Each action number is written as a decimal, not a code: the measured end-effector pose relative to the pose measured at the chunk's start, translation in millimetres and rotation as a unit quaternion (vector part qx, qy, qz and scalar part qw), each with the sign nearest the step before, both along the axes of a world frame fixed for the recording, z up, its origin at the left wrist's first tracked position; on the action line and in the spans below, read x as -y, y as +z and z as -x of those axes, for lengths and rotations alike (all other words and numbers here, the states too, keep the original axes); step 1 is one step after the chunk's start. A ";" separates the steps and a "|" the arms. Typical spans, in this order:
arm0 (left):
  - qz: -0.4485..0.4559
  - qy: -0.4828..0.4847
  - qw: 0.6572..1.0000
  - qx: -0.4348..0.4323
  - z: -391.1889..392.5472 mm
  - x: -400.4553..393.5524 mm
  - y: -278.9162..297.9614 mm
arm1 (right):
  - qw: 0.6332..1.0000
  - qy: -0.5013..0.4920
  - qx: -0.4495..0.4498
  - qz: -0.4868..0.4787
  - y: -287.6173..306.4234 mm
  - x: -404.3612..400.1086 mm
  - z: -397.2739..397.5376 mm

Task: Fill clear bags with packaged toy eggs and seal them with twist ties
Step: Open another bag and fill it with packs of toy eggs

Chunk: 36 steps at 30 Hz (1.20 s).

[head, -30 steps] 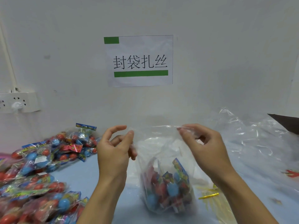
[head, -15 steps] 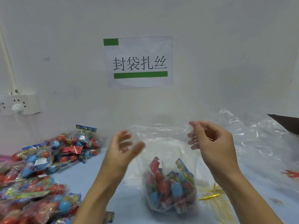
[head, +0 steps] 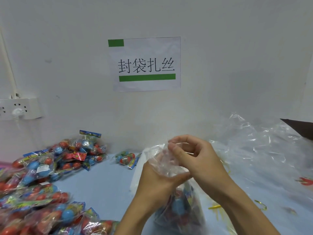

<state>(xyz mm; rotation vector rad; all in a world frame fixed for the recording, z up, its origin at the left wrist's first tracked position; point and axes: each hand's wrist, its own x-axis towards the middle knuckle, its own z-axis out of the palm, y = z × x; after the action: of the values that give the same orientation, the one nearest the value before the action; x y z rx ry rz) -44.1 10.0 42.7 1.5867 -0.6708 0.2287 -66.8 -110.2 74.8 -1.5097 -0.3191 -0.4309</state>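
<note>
A clear bag [head: 181, 211] holding several red and blue packaged toy eggs stands on the light blue table in front of me. My left hand [head: 157, 182] is closed around the gathered neck of the bag from the left. My right hand [head: 201, 160] pinches the bunched top of the plastic from the right, its fingers curled over the neck. Both hands touch each other at the neck. Yellow twist ties [head: 215, 207] lie on the table to the right of the bag.
A large heap of packaged toy eggs [head: 39, 180] fills the left side, and one loose pack [head: 127, 158] lies behind the bag. A pile of empty clear bags [head: 264, 146] covers the right. A wall with a sign and a power strip [head: 20, 108] stands close behind.
The bag's mouth was held wide open between my two hands; both hands have since come together and gathered the top into a bunched neck.
</note>
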 end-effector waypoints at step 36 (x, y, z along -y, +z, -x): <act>-0.207 0.140 0.963 0.096 5.0 -8.3 5.4 | 0.841 0.040 -0.077 0.533 -27.4 -6.1 -6.1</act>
<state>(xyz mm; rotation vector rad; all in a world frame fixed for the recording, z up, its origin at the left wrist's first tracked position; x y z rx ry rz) -49.1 18.3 48.1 2.0836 -0.6703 0.4819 -60.7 -104.1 47.4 -2.5947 -0.5365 -0.0168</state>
